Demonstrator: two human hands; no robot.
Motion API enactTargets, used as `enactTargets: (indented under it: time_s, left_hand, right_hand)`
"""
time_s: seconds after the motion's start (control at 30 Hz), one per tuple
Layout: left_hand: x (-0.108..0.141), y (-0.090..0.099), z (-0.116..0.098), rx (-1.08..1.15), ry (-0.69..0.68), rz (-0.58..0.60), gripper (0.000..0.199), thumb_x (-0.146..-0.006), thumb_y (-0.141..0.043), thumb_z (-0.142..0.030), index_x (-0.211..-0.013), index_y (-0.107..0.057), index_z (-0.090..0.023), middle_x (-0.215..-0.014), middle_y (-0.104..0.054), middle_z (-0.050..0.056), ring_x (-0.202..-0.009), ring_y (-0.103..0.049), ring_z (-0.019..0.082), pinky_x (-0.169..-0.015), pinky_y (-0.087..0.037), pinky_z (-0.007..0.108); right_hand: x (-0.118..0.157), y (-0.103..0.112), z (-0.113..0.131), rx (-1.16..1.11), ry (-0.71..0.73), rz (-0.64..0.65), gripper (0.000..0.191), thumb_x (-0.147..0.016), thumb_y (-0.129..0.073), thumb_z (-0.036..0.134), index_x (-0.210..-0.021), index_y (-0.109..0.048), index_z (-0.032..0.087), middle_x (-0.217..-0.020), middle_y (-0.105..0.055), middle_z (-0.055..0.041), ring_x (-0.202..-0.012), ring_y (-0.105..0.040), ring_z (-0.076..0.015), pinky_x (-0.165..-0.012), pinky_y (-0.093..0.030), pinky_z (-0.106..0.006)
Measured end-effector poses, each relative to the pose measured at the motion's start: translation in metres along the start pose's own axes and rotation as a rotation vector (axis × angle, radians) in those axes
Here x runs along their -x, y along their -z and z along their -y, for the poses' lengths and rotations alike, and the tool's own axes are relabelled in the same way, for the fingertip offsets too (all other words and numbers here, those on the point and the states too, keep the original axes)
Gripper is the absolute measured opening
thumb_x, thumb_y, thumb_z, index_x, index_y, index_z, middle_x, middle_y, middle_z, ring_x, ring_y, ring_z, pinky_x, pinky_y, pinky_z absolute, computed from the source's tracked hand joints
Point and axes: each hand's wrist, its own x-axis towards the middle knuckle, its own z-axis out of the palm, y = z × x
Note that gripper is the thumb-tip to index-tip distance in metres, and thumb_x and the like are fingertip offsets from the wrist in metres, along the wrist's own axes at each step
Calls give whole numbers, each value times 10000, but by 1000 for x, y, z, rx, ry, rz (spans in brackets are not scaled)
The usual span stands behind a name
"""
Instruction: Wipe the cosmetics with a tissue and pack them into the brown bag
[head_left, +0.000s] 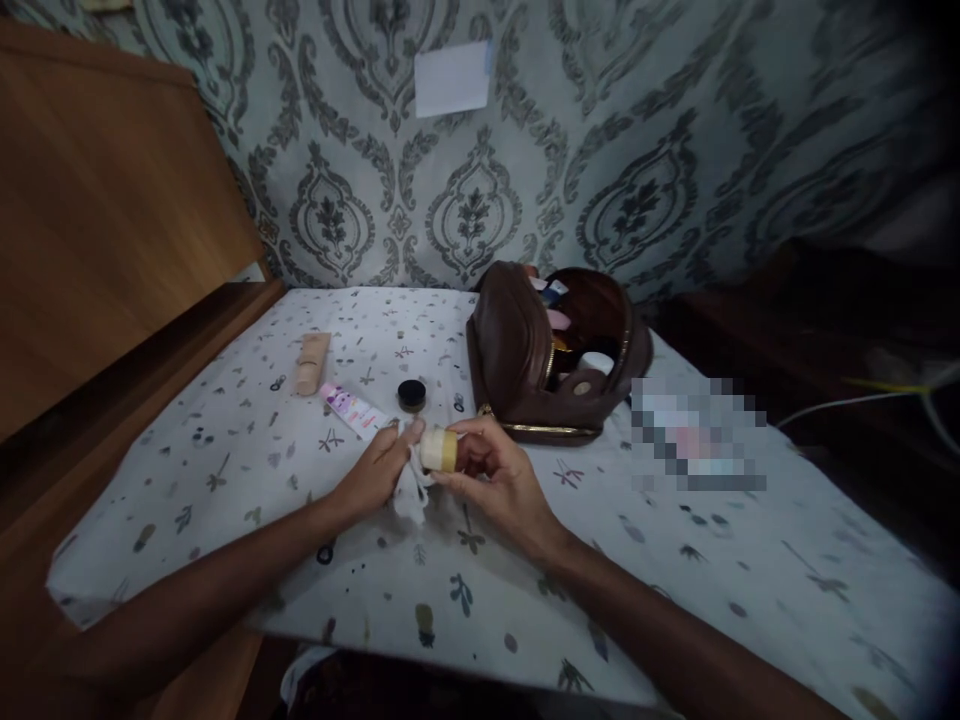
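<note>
My right hand (501, 478) grips a small jar (439, 450) with a pale body and a yellow band, its fingers wrapped round the right side. Pinched in my left hand (379, 468) is a crumpled white cloth (411, 492), which touches the jar's left side. Just behind my hands stands a small round container with a black lid (411, 394). A white and pink tube (351, 408) lies beside my left hand, and a beige tube (312, 362) is farther back to the left.
An open brown bag (517, 350) with several items inside stands behind my right hand. A blurred-out object (697, 435) lies to the right on the patterned tablecloth (300, 580). Wooden furniture (112, 190) borders the left; a patterned wall is behind.
</note>
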Motion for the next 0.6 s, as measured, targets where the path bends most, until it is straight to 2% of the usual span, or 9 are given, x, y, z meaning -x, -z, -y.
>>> enactTargets:
  time_s: [0.1, 0.17, 0.23, 0.37, 0.5, 0.6]
  left_hand:
    - [3, -3, -4, -37, -77, 50, 635, -870, -378, -795, -705, -524, -199, -645, -549, 6, -685, -540, 177, -673, -501, 300]
    - [5, -5, -6, -54, -149, 95, 615, -912, -362, -747, -836, -602, -186, -777, -643, 43, -826, -594, 213, -804, -521, 331]
    - [6, -5, -6, -91, -196, 122, 583, -946, -358, -693, -933, -631, -178, -848, -676, 57, -886, -603, 226, -865, -512, 343]
    - [5, -4, -5, -167, -217, 136, 518, -970, -374, -622, -888, -615, -171, -795, -649, 33, -781, -578, 194, -782, -496, 303]
    - [3, 1, -1, -197, -194, 77, 500, -937, -441, -628, -713, -518, -187, -667, -527, -11, -645, -483, 148, -630, -426, 255]
    - [3, 4, 2, -197, -161, 37, 486, -920, -489, -614, -676, -476, -194, -610, -435, -38, -587, -409, 126, -563, -367, 238]
  right_hand:
    - [1, 2, 1, 67, 29, -64, 328, -770, -782, 357, -979, -563, 230, -708, -564, 52, -624, -537, -123, -587, -446, -236]
    - [2, 5, 4, 186, 71, -86, 248, -802, -741, 325, -963, -585, 221, -698, -536, 50, -618, -512, -119, -573, -431, -229]
    - [4, 8, 6, 324, 148, -72, 183, -830, -704, 290, -964, -604, 215, -720, -548, 38, -634, -510, -122, -588, -435, -231]
    - [4, 13, 8, 501, 268, -20, 146, -855, -668, 239, -988, -611, 212, -790, -605, 13, -655, -518, -126, -617, -456, -241]
    - [3, 14, 9, 534, 253, -30, 137, -845, -669, 220, -964, -602, 214, -776, -597, 26, -635, -499, -116, -593, -429, -226]
    - [3, 14, 11, 515, 232, -29, 118, -838, -685, 235, -904, -591, 211, -736, -565, 42, -617, -479, -108, -578, -394, -216]
